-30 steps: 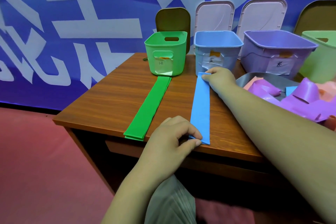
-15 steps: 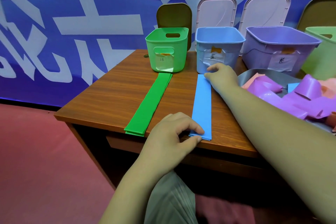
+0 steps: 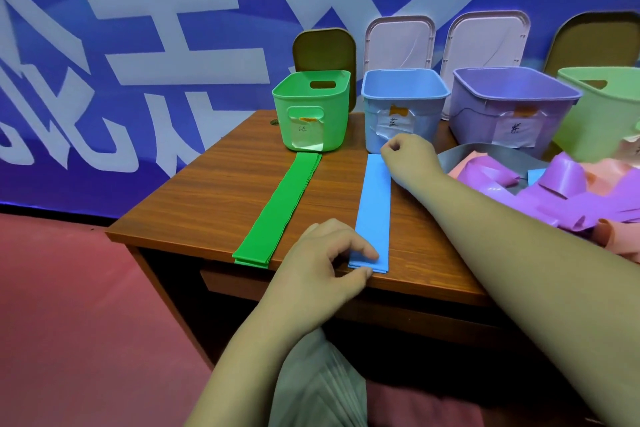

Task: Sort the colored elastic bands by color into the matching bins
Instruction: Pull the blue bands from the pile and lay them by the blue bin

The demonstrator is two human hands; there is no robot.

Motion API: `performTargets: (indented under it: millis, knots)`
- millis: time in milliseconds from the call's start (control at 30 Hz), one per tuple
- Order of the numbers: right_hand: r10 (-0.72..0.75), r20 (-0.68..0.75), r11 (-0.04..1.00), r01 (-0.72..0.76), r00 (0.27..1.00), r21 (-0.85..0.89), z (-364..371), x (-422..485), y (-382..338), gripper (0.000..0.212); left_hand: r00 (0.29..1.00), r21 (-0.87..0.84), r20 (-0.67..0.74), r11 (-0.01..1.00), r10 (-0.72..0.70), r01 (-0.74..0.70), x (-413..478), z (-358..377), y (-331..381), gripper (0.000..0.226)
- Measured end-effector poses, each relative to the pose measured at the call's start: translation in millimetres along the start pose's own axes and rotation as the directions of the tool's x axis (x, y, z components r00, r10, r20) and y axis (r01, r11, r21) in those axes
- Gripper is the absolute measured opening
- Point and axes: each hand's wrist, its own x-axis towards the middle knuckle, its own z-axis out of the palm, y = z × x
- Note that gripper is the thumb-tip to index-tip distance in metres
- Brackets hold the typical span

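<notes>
Single head-worn wide-angle view: set at the near edge of the wooden table (image 3: 214, 191), close above it, looking forward and down toward the row of coloured bins (image 3: 415, 104) and blue banner (image 3: 173, 45).

Showing a blue band (image 3: 374, 208) lying flat and straight on the surface (image 3: 214, 194), being pinched at the near end by the left hand (image 3: 322, 263) and at the far end by the right hand (image 3: 410, 158), just before the blue bin (image 3: 403, 94). Showing stacked green bands (image 3: 280, 208) lying parallel on its left, ending at the green bin (image 3: 311, 107). Showing purple bands (image 3: 568, 194) and pink bands (image 3: 465, 165) heaping loosely before the purple bin (image 3: 512, 97).
</notes>
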Motion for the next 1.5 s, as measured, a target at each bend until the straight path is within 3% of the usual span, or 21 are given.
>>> performTargets:
  millis: [100,300,433,567,667,767,867,1033,1167,1333,1500]
  knots:
    - [-0.061,0.018,0.998,0.061,0.998,-0.013,-27,-9,1,0.025,0.999,-0.075,-0.041,0.997,-0.012,0.009,2,1,4,0.023]
    - [-0.104,-0.08,0.992,0.109,0.991,0.058,-119,-31,26,0.013,0.986,-0.12,-0.162,0.992,0.029,-0.049,33,20,45,0.017]
    - [-0.123,-0.112,0.992,0.125,0.986,0.011,-175,-45,70,0.011,0.995,-0.134,-0.049,0.987,0.088,-0.094,70,50,85,0.016]
    - [-0.095,-0.096,0.986,0.081,0.991,-0.144,-205,-57,127,0.013,0.98,0.02,0.078,0.983,0.18,-0.182,127,102,113,0.011]
    - [-0.101,0.029,0.964,0.105,0.994,-0.244,-213,-67,159,0.031,0.972,0.15,0.139,0.966,0.191,-0.212,179,140,125,0.013]
    - [-0.047,0.112,0.973,0.071,0.993,-0.22,-206,-80,186,0.047,0.968,0.29,0.212,0.937,0.134,-0.193,223,173,126,0.028]
    - [0.006,0.01,0.992,-0.005,1.0,-0.124,-197,-87,205,0.039,0.962,0.33,0.265,0.931,0.066,-0.154,242,201,119,0.034]
    - [-0.07,-0.094,0.993,0.061,0.993,-0.097,-192,-85,213,0.019,0.974,0.34,0.218,0.931,0.062,-0.135,246,232,96,0.031]
    - [-0.061,-0.117,0.998,0.057,0.991,-0.041,-194,-84,212,0.027,0.968,0.39,0.234,0.904,0.088,-0.177,250,240,89,0.036]
    - [-0.068,-0.184,0.998,0.067,0.98,-0.011,-192,-82,215,0.024,0.978,0.304,0.184,0.941,0.098,-0.151,251,240,87,0.019]
    - [-0.15,-0.216,0.985,0.128,0.965,-0.113,-198,-88,211,0.026,0.993,0.209,0.113,0.976,0.036,-0.059,246,235,95,0.011]
